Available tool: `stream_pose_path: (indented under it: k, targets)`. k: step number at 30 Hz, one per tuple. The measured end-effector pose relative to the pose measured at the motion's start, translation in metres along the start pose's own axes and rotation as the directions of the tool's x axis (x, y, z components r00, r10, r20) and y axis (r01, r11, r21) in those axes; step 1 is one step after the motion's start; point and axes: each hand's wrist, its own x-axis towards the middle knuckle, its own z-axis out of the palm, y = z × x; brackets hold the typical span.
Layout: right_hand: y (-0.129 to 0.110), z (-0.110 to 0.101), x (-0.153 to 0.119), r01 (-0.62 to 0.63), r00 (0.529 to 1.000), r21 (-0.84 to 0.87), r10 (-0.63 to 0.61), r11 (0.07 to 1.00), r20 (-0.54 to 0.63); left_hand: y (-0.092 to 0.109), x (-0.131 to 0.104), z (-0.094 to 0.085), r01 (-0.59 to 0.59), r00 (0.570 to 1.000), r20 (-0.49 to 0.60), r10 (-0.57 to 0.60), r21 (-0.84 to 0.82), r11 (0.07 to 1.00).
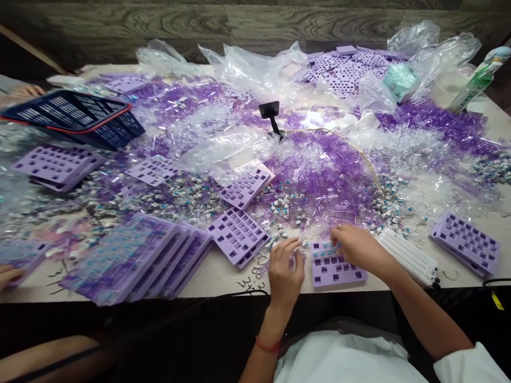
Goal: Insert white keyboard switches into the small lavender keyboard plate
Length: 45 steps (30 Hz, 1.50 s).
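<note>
A purple keyboard plate [339, 275] with square holes lies at the table's front edge. Small white-and-blue key switches [322, 250] sit in its upper row. My right hand [357, 247] is over the plate's upper right part, fingertips pinched together; whatever they hold is hidden. Just left of the plate, my left hand [285, 268] rests with curled fingers near clear purple plastic pieces [300, 257]; I cannot make out what is in it. Beyond both hands lie loose key switches [285, 210] and a heap of clear purple pieces [319, 165].
Stacked purple plates [235, 236] lie to the left, beside filled plates [139, 260]. On the right are a white slatted object [407, 255] and more plates [465, 244]. A black stand [271, 114], blue basket [80, 114] and green bottle [475, 82] stand farther back. Another person's hand [10, 274] is far left.
</note>
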Motion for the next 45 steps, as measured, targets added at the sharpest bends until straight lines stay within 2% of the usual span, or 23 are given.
stream_pose_path:
  k: [4,9,14,19,23,31,37,45]
  targets:
    - [0.012,0.016,-0.014,0.053,0.983,0.147,-0.025,0.988,-0.184,-0.017,0.008,-0.013,0.098,0.989,0.096,-0.109,0.114,0.989]
    - [0.019,0.036,-0.03,0.124,0.914,0.301,0.009,0.946,-0.405,-0.023,0.018,-0.009,0.095,0.957,0.245,-0.157,0.249,0.964]
    - [0.023,0.045,-0.044,0.158,0.844,0.347,0.056,0.924,-0.533,-0.02,0.028,-0.003,0.077,0.928,0.334,-0.167,0.267,0.961]
    - [0.025,0.046,-0.053,0.199,0.774,0.34,0.065,0.919,-0.63,-0.017,0.031,-0.004,0.035,0.936,0.333,-0.115,0.238,0.971]
    - [0.024,0.05,-0.054,0.226,0.757,0.345,0.059,0.911,-0.651,-0.015,0.03,-0.002,-0.041,0.933,0.357,-0.051,0.245,0.969]
    - [0.022,0.058,-0.056,0.239,0.771,0.348,0.041,0.906,-0.635,-0.024,0.041,0.005,-0.033,0.906,0.411,-0.103,0.311,0.95]
    - [0.022,0.058,-0.059,0.232,0.765,0.355,0.056,0.906,-0.642,-0.026,0.046,0.009,-0.018,0.913,0.395,-0.102,0.288,0.958]
    - [0.017,0.059,-0.062,0.222,0.777,0.36,0.059,0.906,-0.627,-0.023,0.047,0.014,-0.033,0.913,0.393,-0.113,0.346,0.938]
